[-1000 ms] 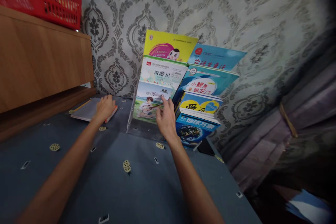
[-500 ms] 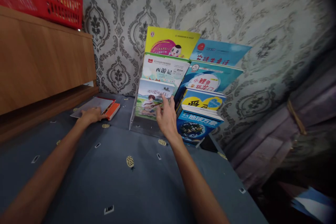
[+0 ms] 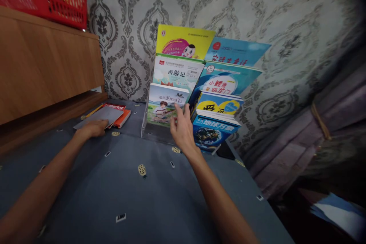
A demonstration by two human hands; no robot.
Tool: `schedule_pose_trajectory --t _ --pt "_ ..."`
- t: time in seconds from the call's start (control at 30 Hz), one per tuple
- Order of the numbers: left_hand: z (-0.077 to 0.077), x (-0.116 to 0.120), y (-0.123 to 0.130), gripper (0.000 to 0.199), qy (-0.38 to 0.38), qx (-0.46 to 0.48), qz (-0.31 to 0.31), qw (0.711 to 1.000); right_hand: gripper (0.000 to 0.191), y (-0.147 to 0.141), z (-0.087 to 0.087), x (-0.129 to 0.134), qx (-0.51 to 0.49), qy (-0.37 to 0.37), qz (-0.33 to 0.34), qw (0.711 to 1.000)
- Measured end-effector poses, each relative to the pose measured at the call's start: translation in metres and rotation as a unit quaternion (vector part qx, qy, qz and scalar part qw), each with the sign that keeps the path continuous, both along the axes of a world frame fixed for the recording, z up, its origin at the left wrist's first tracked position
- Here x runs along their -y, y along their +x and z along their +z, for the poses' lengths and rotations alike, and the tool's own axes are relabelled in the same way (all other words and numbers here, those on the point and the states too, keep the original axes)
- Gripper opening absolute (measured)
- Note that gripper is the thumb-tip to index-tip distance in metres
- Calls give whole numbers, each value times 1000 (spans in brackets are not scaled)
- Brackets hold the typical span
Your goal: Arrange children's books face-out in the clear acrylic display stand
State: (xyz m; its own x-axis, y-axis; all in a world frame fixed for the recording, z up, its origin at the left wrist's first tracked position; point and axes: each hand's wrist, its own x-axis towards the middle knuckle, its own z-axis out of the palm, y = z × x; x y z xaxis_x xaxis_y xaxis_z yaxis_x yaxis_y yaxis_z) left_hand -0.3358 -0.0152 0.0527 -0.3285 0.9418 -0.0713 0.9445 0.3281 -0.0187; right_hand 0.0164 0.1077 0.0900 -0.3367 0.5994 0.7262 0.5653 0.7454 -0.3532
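My left hand (image 3: 95, 129) is at the near edge of a thin grey-covered book (image 3: 104, 113), its fingers closed around that edge. Under it, a book with a red title band (image 3: 117, 107) and an orange book (image 3: 122, 118) partly show. My right hand (image 3: 181, 127) rests, fingers stretched out, against the front of a book with a guitar-playing cartoon figure (image 3: 160, 101), at its right side. That book leans in a clear stand (image 3: 145, 127), before a white book (image 3: 174, 69) and a yellow book (image 3: 197, 34).
Right of these stand blue books (image 3: 240, 49) in a second tiered column, with an earth book (image 3: 207, 139) in front. A dark flat object (image 3: 226, 150) lies beside it. A wooden cabinet (image 3: 51, 61) with a red basket (image 3: 57, 0) borders the left; a curtain (image 3: 288, 148) hangs right.
My left hand has drawn the grey book slightly left and toward me, uncovering the red title band and a yellow edge beneath. My right hand stays against the front book.
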Motion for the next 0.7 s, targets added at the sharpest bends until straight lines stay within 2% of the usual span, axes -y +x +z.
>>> schedule_pose_trajectory --t 0.13,0.23,0.47,0.57,0.7 --pt "-1 11 15 49 -34 -25 18 999 56 8 -5 7 3 10 16 1000" --pt "-1 23 31 55 -47 -42 24 998 53 13 -8 14 11 -17 16 1000" --pt "-6 62 66 69 -84 -57 11 995 47 20 -13 34 49 -35 30 998" --pt "-16 80 75 71 -92 -55 -5 994 44 18 -24 48 76 -42 62 994" --pt "-32 100 83 73 -43 -39 -19 998 41 10 -49 70 160 -67 129 976"
